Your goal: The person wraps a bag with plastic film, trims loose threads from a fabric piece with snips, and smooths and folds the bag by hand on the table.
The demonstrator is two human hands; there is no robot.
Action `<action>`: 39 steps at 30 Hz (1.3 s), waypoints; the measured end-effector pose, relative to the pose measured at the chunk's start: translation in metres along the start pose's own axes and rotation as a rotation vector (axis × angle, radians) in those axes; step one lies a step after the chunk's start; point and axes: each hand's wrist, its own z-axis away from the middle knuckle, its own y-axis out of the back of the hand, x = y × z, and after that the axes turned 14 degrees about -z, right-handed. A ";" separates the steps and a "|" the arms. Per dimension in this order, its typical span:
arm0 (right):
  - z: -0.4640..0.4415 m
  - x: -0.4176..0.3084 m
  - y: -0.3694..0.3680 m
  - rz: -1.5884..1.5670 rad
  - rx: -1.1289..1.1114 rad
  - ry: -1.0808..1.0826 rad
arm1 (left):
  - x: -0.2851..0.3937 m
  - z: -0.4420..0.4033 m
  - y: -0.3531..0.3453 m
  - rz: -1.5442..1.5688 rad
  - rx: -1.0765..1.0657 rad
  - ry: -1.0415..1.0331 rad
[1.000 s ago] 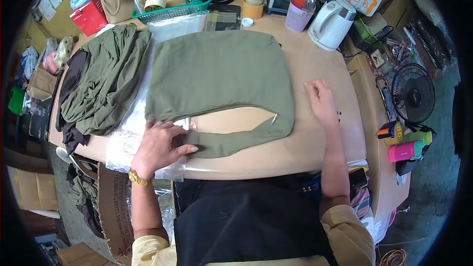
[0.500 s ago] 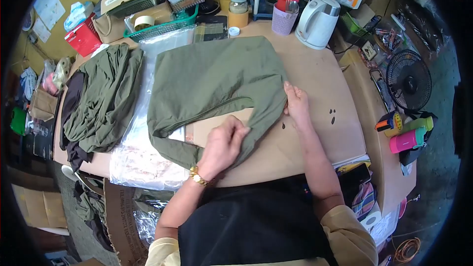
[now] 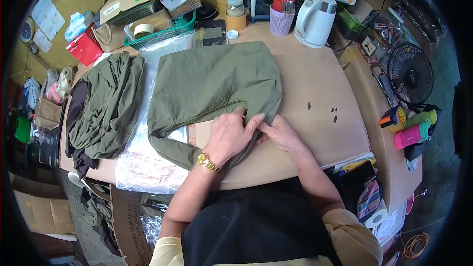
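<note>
An olive green fabric shoulder bag (image 3: 212, 74) lies flat on the table, its zipped opening curving above the strap loop. My left hand (image 3: 229, 135), with a gold watch at the wrist, is closed on the right part of the strap. Close beside it, my right hand (image 3: 280, 133) pinches the outer edge of the same strap, the fingertips of both hands almost meeting. My hands cover the fabric between them. To the left rests a pile of crumpled olive and black fabric pieces (image 3: 106, 106).
Clear plastic sheets (image 3: 143, 167) lie partly under the bag on the brown table (image 3: 325, 133). Along the back stand a green basket (image 3: 162, 34), a jar (image 3: 235, 14), a purple cup (image 3: 282, 22) and a white kettle (image 3: 315, 19). A black fan (image 3: 410, 74) stands right.
My right hand has moved down and left along the bag's edge to meet my left hand. My left hand has shifted slightly right. The bag's right side has drawn in a little.
</note>
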 end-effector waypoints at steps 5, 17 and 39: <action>-0.007 0.013 0.012 -0.550 0.217 0.128 | 0.003 -0.014 -0.014 0.008 0.154 -0.049; -0.012 -0.004 0.002 -0.563 0.361 0.214 | 0.006 -0.010 0.005 0.005 -0.198 -0.018; -0.011 0.002 0.014 -0.378 -0.002 0.044 | -0.004 -0.009 -0.016 0.197 -0.021 0.050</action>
